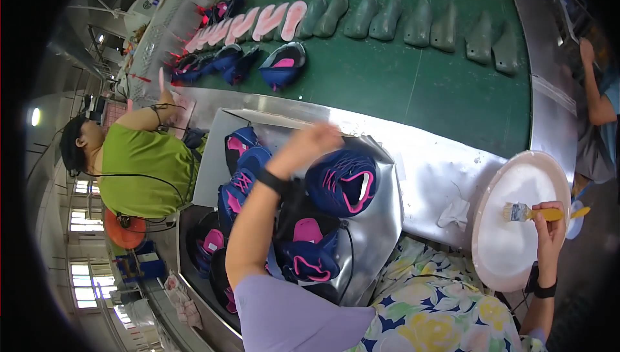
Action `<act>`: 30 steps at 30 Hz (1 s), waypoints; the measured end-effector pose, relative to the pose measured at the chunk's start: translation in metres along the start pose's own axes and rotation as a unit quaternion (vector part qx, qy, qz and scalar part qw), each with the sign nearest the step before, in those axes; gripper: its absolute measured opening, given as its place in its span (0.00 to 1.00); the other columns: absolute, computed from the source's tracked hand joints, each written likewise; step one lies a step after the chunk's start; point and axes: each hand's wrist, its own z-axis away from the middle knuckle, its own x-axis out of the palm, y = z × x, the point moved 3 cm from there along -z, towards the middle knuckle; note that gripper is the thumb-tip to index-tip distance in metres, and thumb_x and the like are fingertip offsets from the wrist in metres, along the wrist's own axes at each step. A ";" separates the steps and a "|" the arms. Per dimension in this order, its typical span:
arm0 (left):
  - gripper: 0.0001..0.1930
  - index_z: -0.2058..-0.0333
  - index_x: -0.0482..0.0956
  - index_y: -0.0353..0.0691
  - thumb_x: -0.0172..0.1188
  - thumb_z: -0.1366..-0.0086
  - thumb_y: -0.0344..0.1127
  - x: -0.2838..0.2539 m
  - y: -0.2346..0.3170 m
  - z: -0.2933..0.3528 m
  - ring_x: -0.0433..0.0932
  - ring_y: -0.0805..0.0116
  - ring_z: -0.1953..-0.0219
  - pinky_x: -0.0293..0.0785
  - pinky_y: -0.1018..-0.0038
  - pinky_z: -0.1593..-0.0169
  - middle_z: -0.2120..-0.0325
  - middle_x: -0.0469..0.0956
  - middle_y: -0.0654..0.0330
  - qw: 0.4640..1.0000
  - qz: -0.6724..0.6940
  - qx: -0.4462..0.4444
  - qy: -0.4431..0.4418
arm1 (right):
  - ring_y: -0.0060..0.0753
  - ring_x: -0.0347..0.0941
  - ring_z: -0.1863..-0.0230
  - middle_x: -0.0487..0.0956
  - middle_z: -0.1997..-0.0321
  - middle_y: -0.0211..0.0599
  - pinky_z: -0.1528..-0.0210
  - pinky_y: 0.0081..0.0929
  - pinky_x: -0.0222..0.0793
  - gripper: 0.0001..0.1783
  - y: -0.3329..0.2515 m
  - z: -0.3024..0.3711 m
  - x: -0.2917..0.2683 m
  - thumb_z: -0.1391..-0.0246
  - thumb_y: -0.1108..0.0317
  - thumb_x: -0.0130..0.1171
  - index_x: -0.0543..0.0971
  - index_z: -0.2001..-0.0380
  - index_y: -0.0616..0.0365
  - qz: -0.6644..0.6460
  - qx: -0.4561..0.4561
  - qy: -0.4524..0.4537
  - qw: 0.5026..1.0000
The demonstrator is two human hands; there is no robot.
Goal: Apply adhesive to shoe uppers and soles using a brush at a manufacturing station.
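Observation:
My right hand [549, 237] is closed round the yellow handle of a paintbrush [516, 212]. The brush's bristles hang over a round, pale basin [481, 248] with white content. My left hand [316, 142] is up over the far side of a metal tray [374, 242], its fingers smeared by motion; what they hold, if anything, does not show. Just below that hand sits a navy shoe upper [329, 187] with pink lining and laces. More navy and pink shoe uppers [239, 181] lie heaped in the tray, partly behind my left forearm.
A green conveyor belt [413, 100] carries a row of dark shoe lasts [387, 16], pink-white insoles [294, 19] and several shoe uppers [283, 68]. A crumpled white cloth [455, 213] lies beside the basin. At left works a person in green [148, 171]; another person's arm [600, 103] shows at right.

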 end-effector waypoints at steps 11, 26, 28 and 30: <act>0.16 0.52 0.77 0.37 0.54 0.39 0.30 0.072 0.012 0.039 0.76 0.45 0.52 0.74 0.59 0.48 0.56 0.78 0.46 0.914 -0.340 0.159 0.153 | 0.25 0.75 0.65 0.77 0.67 0.35 0.62 0.23 0.70 0.07 0.002 0.013 0.006 0.42 0.72 0.60 0.74 0.65 0.64 0.056 -0.151 0.003 0.987; 0.32 0.34 0.58 0.39 0.57 0.34 0.34 0.112 0.154 0.045 0.75 0.62 0.44 0.74 0.63 0.42 0.42 0.71 0.54 0.968 0.172 0.138 -0.120 | 0.40 0.75 0.72 0.75 0.75 0.41 0.66 0.31 0.69 0.10 -0.024 0.021 -0.043 0.44 0.66 0.60 0.72 0.64 0.60 0.029 -0.303 0.010 0.952; 0.31 0.34 0.58 0.40 0.56 0.33 0.35 0.128 0.173 0.037 0.74 0.62 0.43 0.73 0.63 0.41 0.41 0.70 0.54 0.970 0.050 0.204 -0.124 | 0.36 0.77 0.61 0.80 0.65 0.39 0.55 0.29 0.70 0.10 -0.052 0.021 -0.044 0.44 0.67 0.61 0.74 0.62 0.58 0.033 -0.254 -0.029 0.966; 0.31 0.34 0.58 0.40 0.57 0.33 0.34 0.149 0.192 0.032 0.73 0.62 0.42 0.73 0.62 0.40 0.41 0.70 0.55 0.946 0.257 0.099 -0.173 | 0.38 0.75 0.71 0.78 0.71 0.41 0.67 0.32 0.69 0.10 -0.059 0.016 -0.038 0.45 0.67 0.60 0.71 0.65 0.59 -0.024 -0.362 -0.001 0.932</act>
